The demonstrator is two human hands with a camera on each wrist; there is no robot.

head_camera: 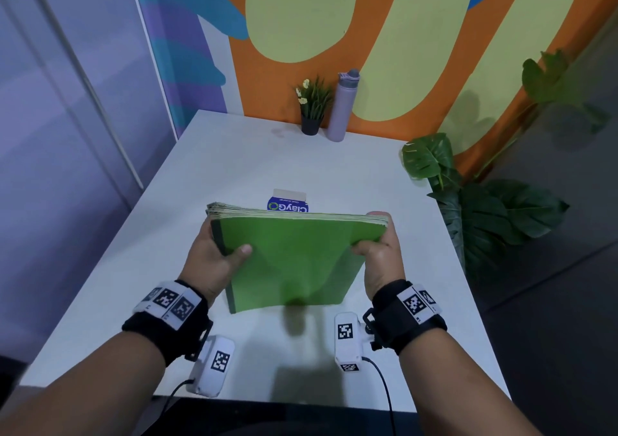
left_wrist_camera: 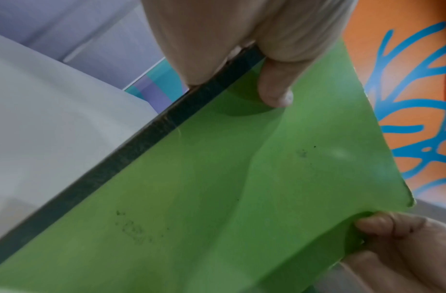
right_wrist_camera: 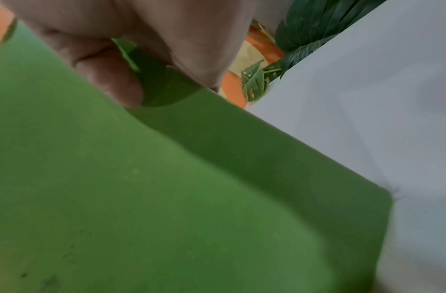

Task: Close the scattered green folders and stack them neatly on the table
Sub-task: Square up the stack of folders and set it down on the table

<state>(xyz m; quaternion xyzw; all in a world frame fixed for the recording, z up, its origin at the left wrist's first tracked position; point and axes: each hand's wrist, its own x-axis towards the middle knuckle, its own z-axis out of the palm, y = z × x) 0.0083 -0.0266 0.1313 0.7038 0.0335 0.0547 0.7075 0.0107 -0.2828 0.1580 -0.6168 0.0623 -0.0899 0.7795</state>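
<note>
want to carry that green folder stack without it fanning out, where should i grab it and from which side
Grip the green folder stack by its two side edges, one hand from each side: the left hand on the dark spine edge, the right hand on the open edge. Put thumbs on the cover and fingers underneath. The stack is wide, and its loose layered edges probably need pinching shut.

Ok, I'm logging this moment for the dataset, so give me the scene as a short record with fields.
held item: stack of green folders, closed, tilted up on its near edge
left hand: grips the dark spine side
right hand: grips the opposite side
surface: white table
behind the stack: small blue and white box
far edge: potted plant, purple bottle
</note>
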